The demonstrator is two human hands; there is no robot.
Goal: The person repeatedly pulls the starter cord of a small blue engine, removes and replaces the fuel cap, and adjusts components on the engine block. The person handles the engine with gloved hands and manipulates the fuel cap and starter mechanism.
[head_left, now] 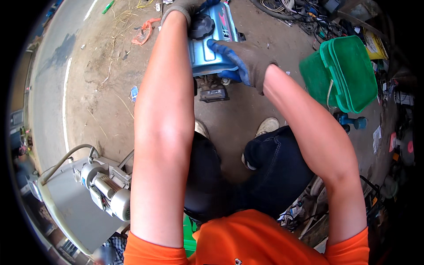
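Note:
A light blue metal fuel tank point(203, 55) with a round black cap point(201, 27) is in front of me at the upper edge. Beneath its near end shows part of a dark, greasy engine point(213, 93). My right hand point(245, 62), in a grey glove with blue palm and fingers, closes round the tank's near right corner, with blue glove parts both on top and below the rim. My left hand point(185, 8), gloved alike, is at the tank's far end beside the cap. Its blue fingers curl over the tank there, partly cut off by the picture's edge.
A green plastic bucket point(311, 66) lies tipped at the right, by a blue power tool point(353, 121). Cables point(282, 6) and scrap are heaped at the far right. A grey electric motor point(108, 190) sits on a metal machine at the left. An orange plastic bag point(145, 32) lies on the ground.

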